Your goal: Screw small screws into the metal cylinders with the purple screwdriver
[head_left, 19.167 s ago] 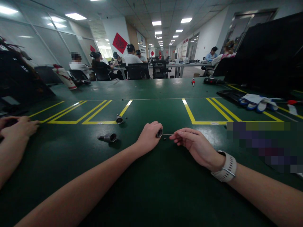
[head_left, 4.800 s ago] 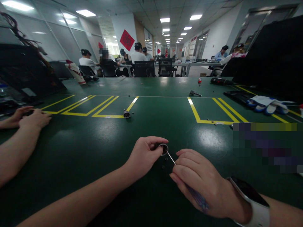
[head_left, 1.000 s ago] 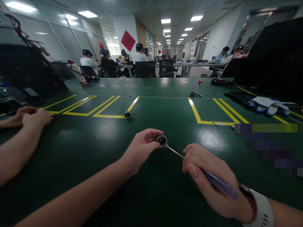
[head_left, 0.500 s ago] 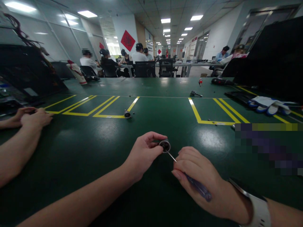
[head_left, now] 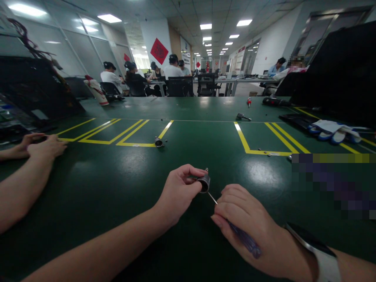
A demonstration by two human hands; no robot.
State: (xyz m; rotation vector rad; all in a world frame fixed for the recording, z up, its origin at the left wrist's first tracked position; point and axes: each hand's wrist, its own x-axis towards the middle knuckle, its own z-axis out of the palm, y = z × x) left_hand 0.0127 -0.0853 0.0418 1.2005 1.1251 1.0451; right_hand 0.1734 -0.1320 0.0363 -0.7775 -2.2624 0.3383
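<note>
My left hand (head_left: pixel 182 190) pinches a small round metal part (head_left: pixel 205 183) between thumb and fingers, its hollow opening facing me. My right hand (head_left: pixel 246 223) is wrapped round the purple translucent handle of a screwdriver (head_left: pixel 245 239). The thin shaft points up and left, and its tip meets the lower rim of the metal part; whether it touches or sits inside cannot be made out. Both hands are over the dark green table (head_left: pixel 132 188).
A similar metal cup (head_left: pixel 159 142) stands by yellow tape at centre left. Behind lie a metal part with a stem (head_left: pixel 242 116) and a red item (head_left: pixel 249 102). Gloves (head_left: pixel 335 130) lie at right. Another person's hands (head_left: pixel 44 147) rest at the left edge.
The metal part has turned in my left hand, so a small knob now shows at its top. The screwdriver tip has shifted from inside the opening to its lower rim.
</note>
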